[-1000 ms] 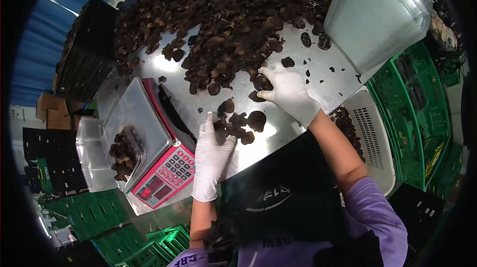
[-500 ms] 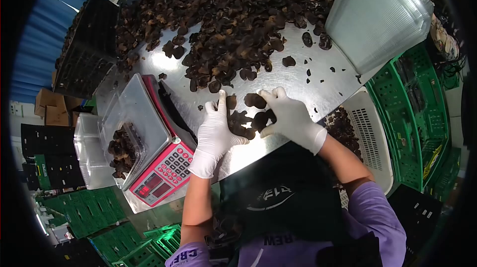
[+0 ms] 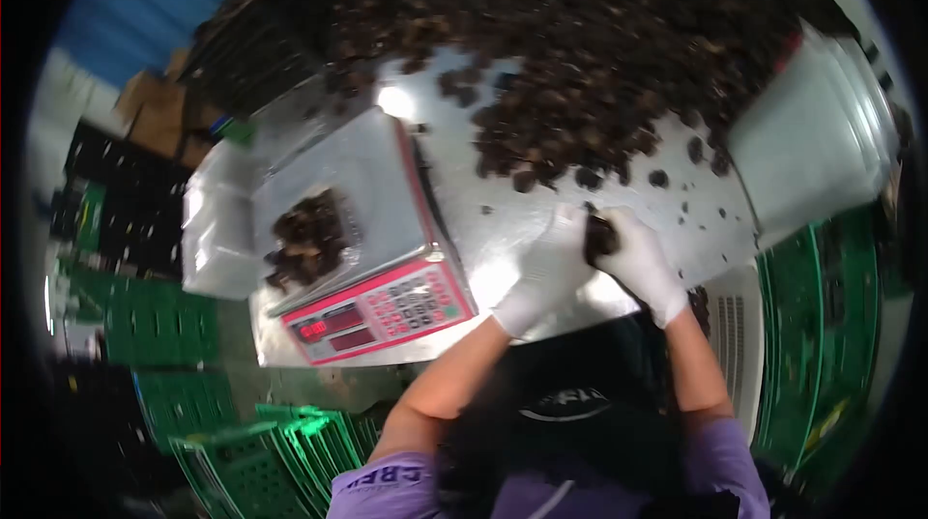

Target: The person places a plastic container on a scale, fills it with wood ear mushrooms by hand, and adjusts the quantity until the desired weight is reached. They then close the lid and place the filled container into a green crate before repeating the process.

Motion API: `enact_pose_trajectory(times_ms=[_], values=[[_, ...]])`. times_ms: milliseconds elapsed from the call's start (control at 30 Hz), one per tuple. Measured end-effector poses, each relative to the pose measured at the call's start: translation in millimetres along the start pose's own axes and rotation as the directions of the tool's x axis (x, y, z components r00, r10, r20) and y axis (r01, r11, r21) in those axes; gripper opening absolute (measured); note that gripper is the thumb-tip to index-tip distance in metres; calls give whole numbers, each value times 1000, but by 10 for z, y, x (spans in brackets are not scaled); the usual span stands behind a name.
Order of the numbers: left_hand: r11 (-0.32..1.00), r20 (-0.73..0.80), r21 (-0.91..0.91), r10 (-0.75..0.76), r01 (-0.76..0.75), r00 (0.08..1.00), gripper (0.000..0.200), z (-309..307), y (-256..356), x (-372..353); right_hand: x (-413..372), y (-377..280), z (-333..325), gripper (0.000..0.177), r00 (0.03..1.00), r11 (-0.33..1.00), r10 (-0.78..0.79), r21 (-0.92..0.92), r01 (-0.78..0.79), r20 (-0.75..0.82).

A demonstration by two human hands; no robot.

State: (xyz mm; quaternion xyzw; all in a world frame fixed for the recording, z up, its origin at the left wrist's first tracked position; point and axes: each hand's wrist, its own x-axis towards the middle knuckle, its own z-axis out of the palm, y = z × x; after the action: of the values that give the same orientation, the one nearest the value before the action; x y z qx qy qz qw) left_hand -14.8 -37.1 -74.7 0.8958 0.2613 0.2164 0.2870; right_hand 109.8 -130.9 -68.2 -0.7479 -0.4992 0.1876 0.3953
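My left hand [image 3: 549,270] and my right hand [image 3: 638,260], both in white gloves, are brought together over the front of the metal table. Between them they close around a small bunch of dark wood ear mushrooms [image 3: 600,237]; motion blurs the fingers. Beyond my hands spreads a large heap of wood ear mushrooms [image 3: 570,113]. To the left stands a red and white scale [image 3: 382,314] with lit red digits. On its pan sits a clear plastic tray [image 3: 350,229] with a portion of mushrooms [image 3: 311,237] in it.
A stack of clear plastic trays [image 3: 817,132] stands at the right edge of the metal table [image 3: 454,157]. Below it are a white basket [image 3: 739,326] and green crates [image 3: 822,297]. A black crate [image 3: 266,45] stands at back left, with more green crates [image 3: 174,321] lower left.
My hands have gathered the loose mushrooms from the tabletop into one bunch between them. The camera view has turned, so the scale and heap appear shifted right.
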Motion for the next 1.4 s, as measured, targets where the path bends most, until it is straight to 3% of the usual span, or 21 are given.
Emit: enact_pose_trajectory(times_ms=[33,67,100,133,267,300,367,400,433,500,533,567,667,800,867,900,1067,1167,1233,1333,1400], values=[[966,283,-147,-163,211,945,45,-88,7,57,33,-121,-61,45,991,992,120,38,-122,55],[969,276,-167,-133,184,952,48,-46,-53,53,53,-200,-106,44,963,966,246,53,-253,112],[976,32,-215,-20,26,999,46,71,-111,-4,40,-163,-64,42,991,991,126,46,-128,52],[968,-37,-247,24,-33,999,47,36,-109,29,46,-208,-29,41,1000,999,14,29,-14,-17],[957,2,-237,-174,170,985,52,-787,127,-100,231,-779,-15,41,995,995,-94,-31,95,19],[984,-75,-46,-176,173,981,56,-960,127,-110,313,-1016,18,42,980,980,-198,-14,198,7],[999,-252,-10,-41,39,967,60,-1495,88,-223,481,-1487,98,46,943,945,-327,7,327,58],[996,-308,48,-58,76,950,61,-1753,98,-276,584,-1652,208,45,916,918,-396,49,394,65],[989,-402,146,72,-14,913,61,-1934,-58,-353,671,-1903,298,47,892,895,-442,109,432,94],[958,-390,168,-152,232,908,60,-2391,-81,-488,856,-2235,542,45,835,856,-516,111,504,192],[957,-456,185,-116,221,882,56,-2565,-145,-565,938,-2381,688,42,807,833,-552,190,520,211],[952,-432,132,-194,275,881,57,-2722,-236,-645,1002,-2436,889,43,761,769,-633,223,599,140],[879,-363,183,-355,440,861,69,-3006,-498,-777,1119,-2737,1241,51,799,857,-492,33,514,347],[826,-365,296,-367,480,856,86,-3090,-802,-963,1138,-2689,1344,57,774,856,-452,-29,517,444],[848,-350,317,-312,425,884,102,-3084,-876,-1054,1074,-2562,1287,63,760,801,-579,34,597,295],[852,-347,275,-344,446,872,105,-3089,-882,-1068,1058,-2585,1161,66,769,838,-527,70,542,361],[909,-429,197,-258,368,866,101,-3109,-932,-1171,969,-2352,912,55,813,840,-542,145,522,212],[935,-605,-44,-306,353,735,82,-3139,-839,-1247,886,-2165,802,47,847,851,-516,186,491,127],[932,-668,-83,-315,354,674,66,-3177,-926,-1327,825,-2016,744,40,864,848,-502,214,485,32],[924,-722,-173,-354,340,594,50,-3241,-1020,-1442,718,-1800,606,38,908,899,-417,166,406,40],[922,-757,-160,-343,352,556,47,-3248,-1003,-1507,662,-1643,544,37,869,866,-495,79,495,-18]])
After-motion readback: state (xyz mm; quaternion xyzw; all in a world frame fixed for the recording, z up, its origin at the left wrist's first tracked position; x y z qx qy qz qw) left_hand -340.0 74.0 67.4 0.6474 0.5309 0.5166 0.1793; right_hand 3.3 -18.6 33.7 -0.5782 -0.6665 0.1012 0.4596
